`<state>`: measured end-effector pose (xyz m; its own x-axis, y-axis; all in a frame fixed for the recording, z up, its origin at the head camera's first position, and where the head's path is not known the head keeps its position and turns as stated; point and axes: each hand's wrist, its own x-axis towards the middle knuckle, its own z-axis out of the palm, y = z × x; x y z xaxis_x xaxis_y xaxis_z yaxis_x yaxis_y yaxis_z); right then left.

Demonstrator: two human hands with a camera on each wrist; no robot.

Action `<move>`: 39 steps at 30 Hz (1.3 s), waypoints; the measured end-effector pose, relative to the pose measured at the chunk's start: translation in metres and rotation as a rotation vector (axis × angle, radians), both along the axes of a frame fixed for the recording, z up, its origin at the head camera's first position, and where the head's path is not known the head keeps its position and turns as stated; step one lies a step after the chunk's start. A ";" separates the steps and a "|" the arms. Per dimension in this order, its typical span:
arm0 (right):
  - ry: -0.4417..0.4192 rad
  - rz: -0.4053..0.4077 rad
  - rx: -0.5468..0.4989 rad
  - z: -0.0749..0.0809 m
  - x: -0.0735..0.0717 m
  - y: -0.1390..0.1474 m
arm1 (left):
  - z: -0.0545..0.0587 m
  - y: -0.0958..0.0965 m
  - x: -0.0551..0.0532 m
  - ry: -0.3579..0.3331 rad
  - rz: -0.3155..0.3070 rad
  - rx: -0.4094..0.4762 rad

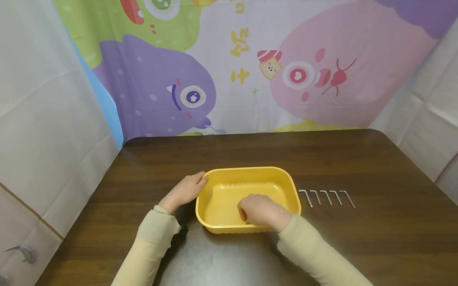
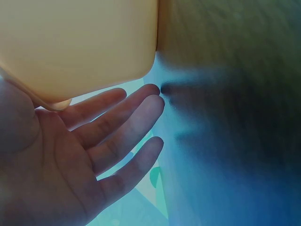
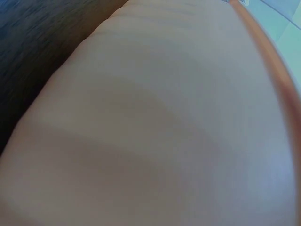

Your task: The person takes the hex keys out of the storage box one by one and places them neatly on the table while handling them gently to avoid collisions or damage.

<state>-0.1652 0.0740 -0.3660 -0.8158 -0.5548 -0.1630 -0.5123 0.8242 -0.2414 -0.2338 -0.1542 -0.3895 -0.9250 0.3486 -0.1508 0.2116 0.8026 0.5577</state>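
A yellow plastic tub (image 1: 247, 168) stands on the table. At its left rim, my left hand (image 1: 186, 191) holds the far corner. In the left wrist view, the thumb is at the rim and the other fingers (image 2: 123, 136) extend below the tub's outer wall (image 2: 89, 37). My right hand (image 1: 262, 211) reaches over the near rim into the tub, its fingers curled. Whatever may be between those fingertips is hidden. The right wrist view is filled by the tub's ridged outer wall (image 3: 164, 103), with no fingers showing.
Several L-shaped metal hex keys (image 1: 325, 197) lie in a row to the right of the tub. The dark wooden table (image 1: 171, 155) meets a cartoon-printed curtain (image 1: 247, 99) at the back. Pale sheets (image 1: 50, 91) hang at both sides.
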 end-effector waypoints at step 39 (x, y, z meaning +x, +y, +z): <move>-0.045 -0.042 -0.022 0.003 0.001 0.003 | 0.001 0.001 0.002 0.002 -0.003 0.018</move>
